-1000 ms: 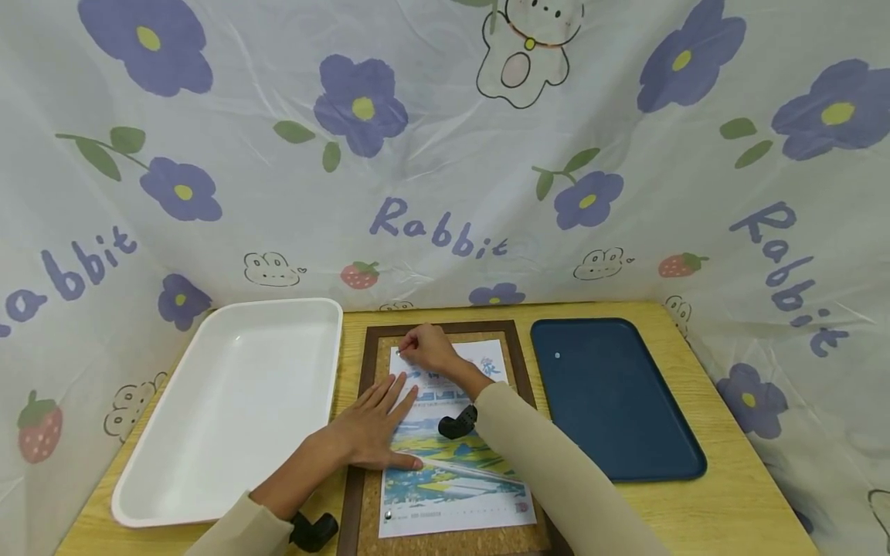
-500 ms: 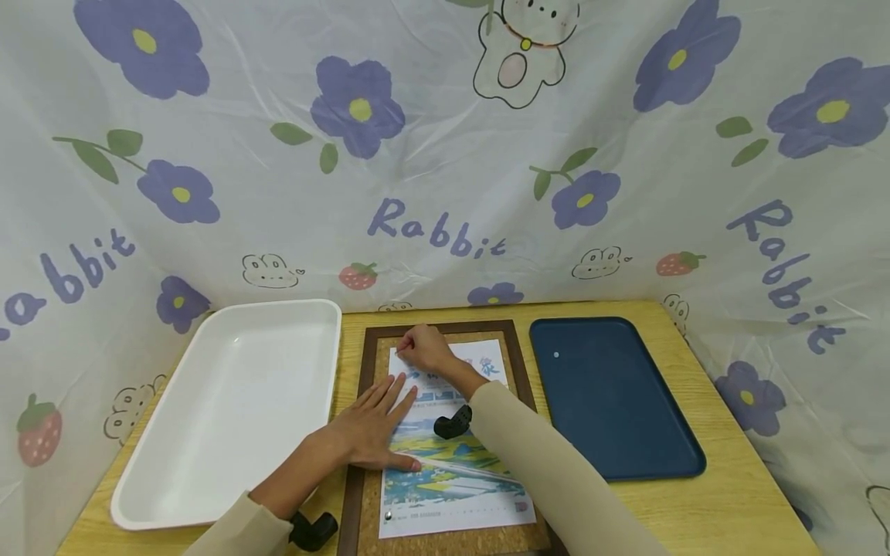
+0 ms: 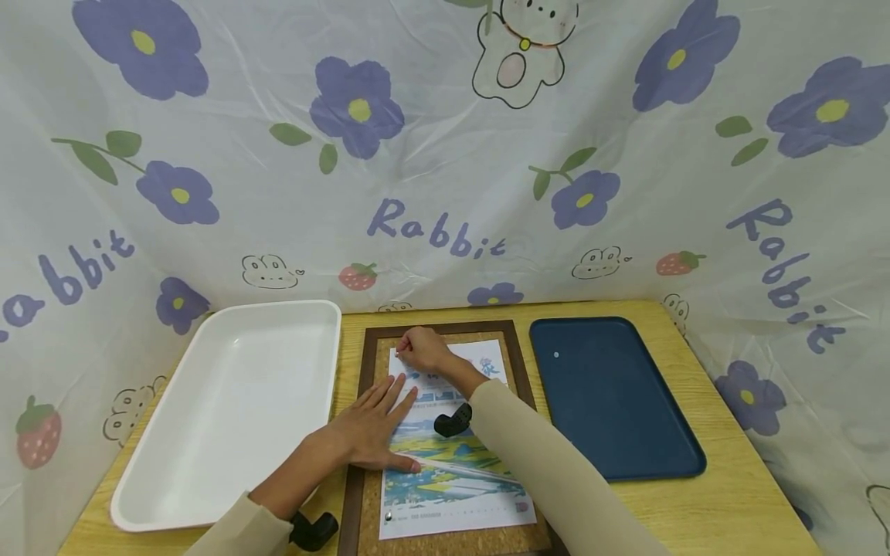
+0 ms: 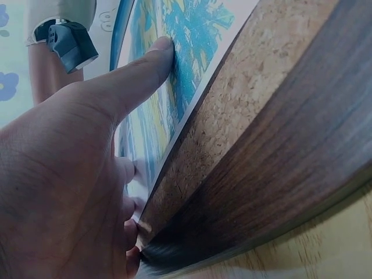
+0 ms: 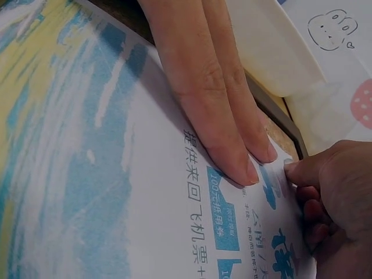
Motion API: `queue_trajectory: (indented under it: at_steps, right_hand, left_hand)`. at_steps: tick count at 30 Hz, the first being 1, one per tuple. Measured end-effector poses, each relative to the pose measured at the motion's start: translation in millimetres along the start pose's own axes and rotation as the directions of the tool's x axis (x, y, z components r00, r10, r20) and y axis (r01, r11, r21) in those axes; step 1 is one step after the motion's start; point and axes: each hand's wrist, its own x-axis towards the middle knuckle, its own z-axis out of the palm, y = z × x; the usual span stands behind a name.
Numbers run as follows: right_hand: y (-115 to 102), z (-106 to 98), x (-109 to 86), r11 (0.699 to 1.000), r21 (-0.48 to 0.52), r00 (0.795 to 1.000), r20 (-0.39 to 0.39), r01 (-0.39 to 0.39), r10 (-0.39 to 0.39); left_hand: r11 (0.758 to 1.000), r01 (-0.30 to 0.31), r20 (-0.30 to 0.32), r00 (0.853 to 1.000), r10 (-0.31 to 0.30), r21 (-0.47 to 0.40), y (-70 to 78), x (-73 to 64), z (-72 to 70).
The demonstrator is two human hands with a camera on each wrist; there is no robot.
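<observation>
A printed poster [image 3: 452, 506], with a blue, yellow and white landscape, lies on a brown-framed corkboard [image 3: 501, 540]. A small silver thumbtack [image 3: 388, 516] sits in its lower-left corner. My left hand [image 3: 371, 425] lies spread with straight fingers along the poster's left side, thumb [image 4: 160, 49] resting on the picture. At the top-left corner is my right hand [image 3: 422, 351]. Its thumb [image 5: 302, 170] presses down at the paper's edge, the other fingers [image 5: 313, 209] curled in beside it. Whatever lies beneath the thumb tip is hidden.
To the left stands a large white tray [image 3: 332, 371]. A dark blue tray [image 3: 619, 417] on the right bears one small whitish tack [image 3: 556, 355]. Both trays rest on the wooden table [image 3: 730, 502], and a patterned cloth [image 3: 445, 154] hangs behind.
My right hand keeps to the poster's top-left corner, with only a slight shift of the hand and forearm. The left hand has not moved.
</observation>
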Motion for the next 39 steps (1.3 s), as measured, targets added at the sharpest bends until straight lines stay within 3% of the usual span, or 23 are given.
queue_trajectory:
  at_steps: [10, 22, 30, 39]
  right_hand:
    - [2.8, -2.7, 0.1, 0.999, 0.028, 0.999, -0.008, 0.031, -0.031]
    - [0.2, -1.7, 0.0, 1.000, 0.014, 1.000, 0.021, 0.014, -0.015]
    - [-3.1, -9.1, -7.6, 0.994, 0.103, 0.998, 0.062, -0.023, 0.017]
    - [9.0, -12.7, -14.5, 0.981, 0.187, 0.998, 0.029, 0.041, -0.047]
  left_hand:
    - [1.000, 0.008, 0.010, 1.000, -0.008, 0.012, 1.3, -0.4, -2.5]
    - [1.000, 0.012, 0.018, 1.000, -0.012, 0.009, 0.7, -0.8, -1.9]
    - [1.000, 0.003, 0.027, 1.000, -0.002, -0.011, -0.4, 1.2, -1.0]
    - [1.000, -0.001, 0.030, 1.000, 0.001, -0.010, 0.0, 0.8, -1.8]
